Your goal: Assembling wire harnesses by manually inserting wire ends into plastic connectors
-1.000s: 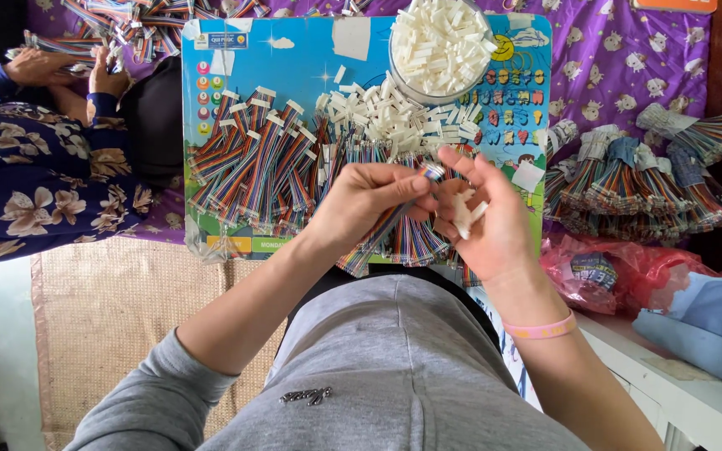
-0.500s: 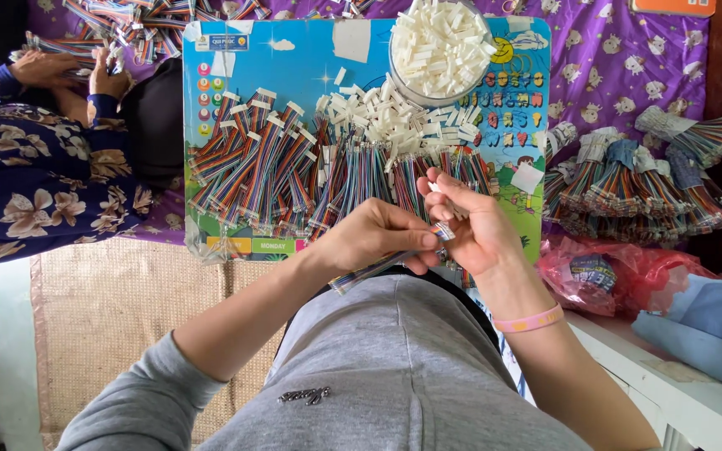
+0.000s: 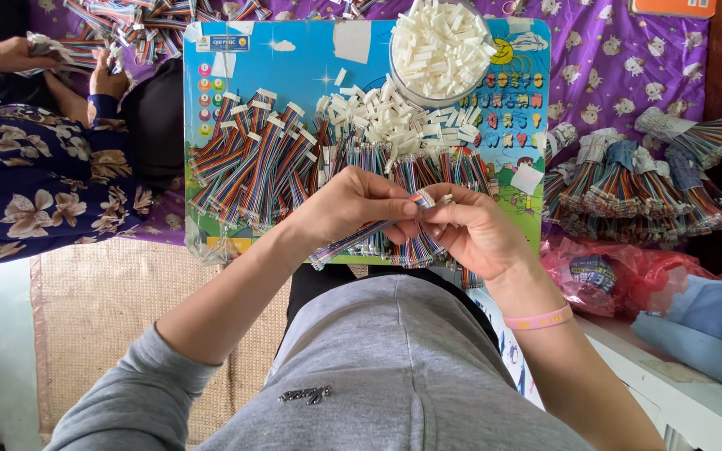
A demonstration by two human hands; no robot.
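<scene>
My left hand (image 3: 353, 205) pinches a flat multicoloured ribbon cable (image 3: 351, 241) near its end, the cable trailing down to the left. My right hand (image 3: 474, 230) meets it at the fingertips and holds a small white plastic connector (image 3: 425, 199) against the cable's tip. Both hands hover over a blue picture board (image 3: 294, 63) on my lap. On the board lie rows of coloured ribbon cables (image 3: 252, 163), a loose heap of white connectors (image 3: 382, 117) and a round bowl (image 3: 440, 46) full of connectors.
Bundles of finished cables (image 3: 641, 179) lie on purple patterned cloth at the right, above a red plastic bag (image 3: 607, 271). Another person in floral dress (image 3: 35, 179) sits at the left, hands (image 3: 18, 54) on cables. A woven mat (image 3: 102, 326) covers the floor.
My hands came down from the heap of connectors toward my body. The left hand now holds a cable out straight and the right hand has brought a connector to its tip.
</scene>
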